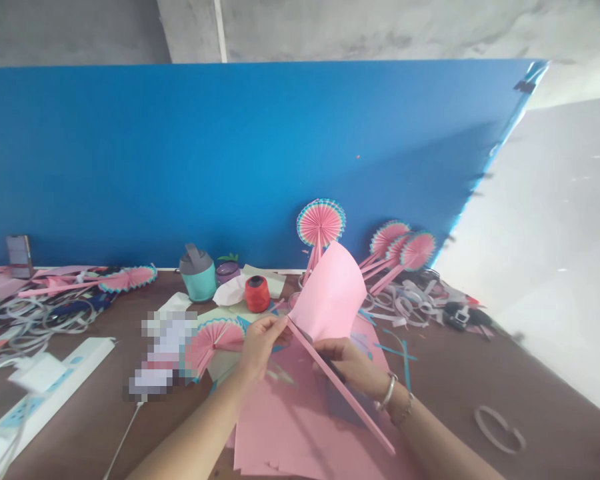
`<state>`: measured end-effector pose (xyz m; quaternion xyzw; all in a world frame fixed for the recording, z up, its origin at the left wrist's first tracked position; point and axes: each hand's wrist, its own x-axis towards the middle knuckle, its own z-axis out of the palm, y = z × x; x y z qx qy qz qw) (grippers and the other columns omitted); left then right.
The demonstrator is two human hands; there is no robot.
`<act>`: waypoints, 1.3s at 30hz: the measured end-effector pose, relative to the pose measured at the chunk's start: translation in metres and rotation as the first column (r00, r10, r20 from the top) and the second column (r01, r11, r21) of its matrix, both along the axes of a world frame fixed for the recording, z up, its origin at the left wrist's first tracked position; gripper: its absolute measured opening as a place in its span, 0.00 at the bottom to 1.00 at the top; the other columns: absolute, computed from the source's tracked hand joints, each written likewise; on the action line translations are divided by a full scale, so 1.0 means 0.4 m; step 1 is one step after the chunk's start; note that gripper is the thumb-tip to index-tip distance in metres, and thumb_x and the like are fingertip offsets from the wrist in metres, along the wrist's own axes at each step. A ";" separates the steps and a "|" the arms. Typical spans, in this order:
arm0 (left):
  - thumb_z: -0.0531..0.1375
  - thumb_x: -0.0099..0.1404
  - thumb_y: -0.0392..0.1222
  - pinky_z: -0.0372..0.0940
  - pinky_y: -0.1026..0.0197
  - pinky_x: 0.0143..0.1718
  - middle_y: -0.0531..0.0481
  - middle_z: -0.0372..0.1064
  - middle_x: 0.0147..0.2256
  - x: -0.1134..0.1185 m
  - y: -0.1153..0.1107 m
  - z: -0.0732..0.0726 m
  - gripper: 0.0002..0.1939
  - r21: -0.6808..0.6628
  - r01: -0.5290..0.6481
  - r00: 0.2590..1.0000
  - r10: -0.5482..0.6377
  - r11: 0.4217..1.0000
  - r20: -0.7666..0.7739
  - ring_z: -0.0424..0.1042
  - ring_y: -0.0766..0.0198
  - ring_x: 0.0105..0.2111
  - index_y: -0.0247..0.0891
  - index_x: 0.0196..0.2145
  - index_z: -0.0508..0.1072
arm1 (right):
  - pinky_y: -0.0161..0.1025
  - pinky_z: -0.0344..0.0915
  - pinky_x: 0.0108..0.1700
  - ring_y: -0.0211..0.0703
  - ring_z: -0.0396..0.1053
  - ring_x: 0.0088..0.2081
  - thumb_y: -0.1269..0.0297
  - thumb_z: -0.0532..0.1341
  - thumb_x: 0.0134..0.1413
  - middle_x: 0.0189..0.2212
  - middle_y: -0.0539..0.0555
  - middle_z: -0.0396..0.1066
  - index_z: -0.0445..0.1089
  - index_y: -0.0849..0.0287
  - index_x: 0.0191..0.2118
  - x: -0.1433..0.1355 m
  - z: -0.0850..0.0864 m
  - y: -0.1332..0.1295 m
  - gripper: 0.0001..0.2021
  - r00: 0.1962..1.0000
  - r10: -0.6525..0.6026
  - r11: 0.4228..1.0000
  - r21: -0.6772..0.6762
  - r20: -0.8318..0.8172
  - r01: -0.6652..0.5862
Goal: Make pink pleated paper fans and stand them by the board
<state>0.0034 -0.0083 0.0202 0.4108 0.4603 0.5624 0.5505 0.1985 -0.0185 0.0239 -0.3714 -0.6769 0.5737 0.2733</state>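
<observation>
My left hand pinches a sheet of pink paper at its left corner, thumb and fingertips pressed together. The sheet curls upward above the table. A narrow pink paper strip slants from those fingertips down to the lower right. My right hand is closed around dark-handled scissors, mostly hidden behind the strip and fingers, with the blade side lying between strip and sheet. Beneath both hands lies a stack of pink paper.
Pleated paper fans lean at the back, and another fan lies left of my hands. A red thread spool, a teal cup, a white power strip, tangled white bands and a white ring lie around.
</observation>
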 end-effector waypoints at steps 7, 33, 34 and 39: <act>0.68 0.46 0.55 0.65 0.65 0.26 0.50 0.72 0.22 0.001 0.002 -0.003 0.19 -0.009 -0.011 1.000 0.011 1.000 0.023 0.70 0.66 0.23 0.34 0.22 0.74 | 0.31 0.54 0.23 0.33 0.58 0.24 0.54 0.65 0.43 0.25 0.50 0.69 0.76 0.61 0.35 -0.006 -0.001 -0.003 0.16 1.000 -0.016 1.000 -0.007 -0.013 0.015; 0.64 0.49 0.47 0.61 0.67 0.22 0.52 0.67 0.18 0.032 -0.014 -0.004 0.13 -0.004 0.047 0.999 -0.047 0.999 -0.005 0.66 0.69 0.20 0.34 0.19 0.70 | 0.33 0.50 0.24 0.38 0.64 0.23 0.70 0.61 0.42 0.19 0.46 0.67 0.70 0.58 0.41 0.029 -0.019 0.042 0.15 0.654 -0.461 0.885 0.369 0.600 0.285; 0.64 0.48 0.48 0.61 0.67 0.22 0.52 0.67 0.18 0.031 -0.014 -0.003 0.13 -0.005 0.045 0.999 -0.045 0.999 -0.008 0.66 0.68 0.20 0.34 0.19 0.71 | 0.33 0.51 0.25 0.38 0.64 0.23 0.68 0.61 0.44 0.18 0.46 0.66 0.71 0.58 0.39 0.029 -0.016 0.040 0.12 0.679 -0.460 0.885 0.360 0.572 0.297; 0.65 0.49 0.49 0.61 0.67 0.23 0.51 0.68 0.19 0.029 -0.012 -0.004 0.14 -0.001 0.021 0.999 -0.021 1.000 -0.025 0.67 0.67 0.22 0.34 0.21 0.72 | 0.35 0.57 0.29 0.39 0.63 0.24 0.52 0.52 0.55 0.18 0.49 0.66 0.67 0.59 0.23 0.005 0.007 0.014 0.18 0.908 -0.325 0.933 0.245 0.265 0.263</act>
